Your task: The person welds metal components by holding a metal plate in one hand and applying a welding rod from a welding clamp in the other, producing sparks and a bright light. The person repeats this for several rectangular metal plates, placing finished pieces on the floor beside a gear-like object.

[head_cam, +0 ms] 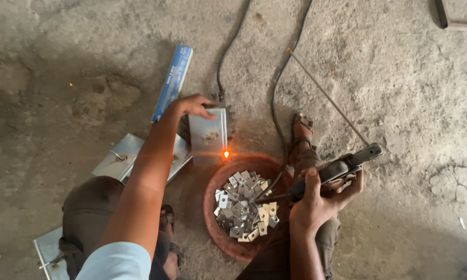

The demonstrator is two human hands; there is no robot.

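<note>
Floor (pixel 399 93) is all dusty grey concrete, mottled with darker patches. The bowl (pixel 220 236) is a rusty reddish brown, packed with shiny silver brackets (pixel 244 207). Metal plate (pixel 208 136) is dull silver with a bright orange glow at its corner. Blue box (pixel 173 82) behind it, black cables (pixel 277 88), pale blue sleeve (pixel 117 262).

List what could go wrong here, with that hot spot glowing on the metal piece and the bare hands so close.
1. The left hand holds the metal plate bare, close to the glowing spot; heat or sparks could burn it.
2. The right hand grips the electrode holder ungloved, and its long rod glows at the tip, so a swing might burn something.
3. The sandalled foot lies beside the cables; sparks could land on it.
</note>
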